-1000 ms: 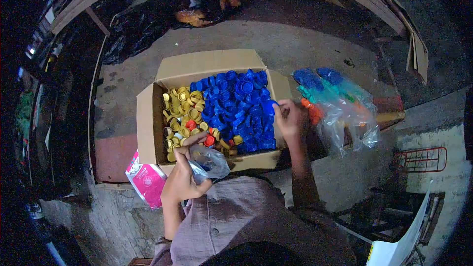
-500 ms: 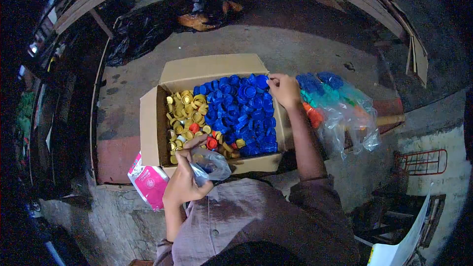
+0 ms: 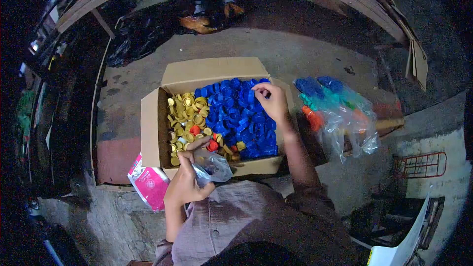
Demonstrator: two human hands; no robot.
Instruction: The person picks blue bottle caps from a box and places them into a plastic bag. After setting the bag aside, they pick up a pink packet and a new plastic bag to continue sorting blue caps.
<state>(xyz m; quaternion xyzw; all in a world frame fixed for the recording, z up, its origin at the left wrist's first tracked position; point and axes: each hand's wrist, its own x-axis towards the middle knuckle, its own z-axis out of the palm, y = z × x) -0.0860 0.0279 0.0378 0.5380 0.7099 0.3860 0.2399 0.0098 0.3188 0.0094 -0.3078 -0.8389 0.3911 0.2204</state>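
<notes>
An open cardboard box (image 3: 212, 67) holds yellow caps (image 3: 189, 111) on its left side and blue caps (image 3: 236, 106) on its right. A few red caps (image 3: 212, 145) lie among the yellow ones near the front. My left hand (image 3: 187, 182) grips a clear plastic bag (image 3: 214, 166) at the box's front edge, with the bag's mouth held apart. Over the upper right of the blue caps is my right hand (image 3: 272, 101), its thumb and fingertips pinched together. Whatever may be between those fingertips is too small to make out.
Clear bags of blue, green and orange caps (image 3: 340, 106) lie right of the box. A pink-and-white packet (image 3: 150, 187) sits at the front left. Black plastic (image 3: 130, 39) is at the back left, and a person's feet (image 3: 199, 23) show behind. A red metal rack (image 3: 420, 164) stands lower right.
My right hand has moved from the box's right edge leftward and slightly down, over the blue caps. My left hand stays at the front with the bag.
</notes>
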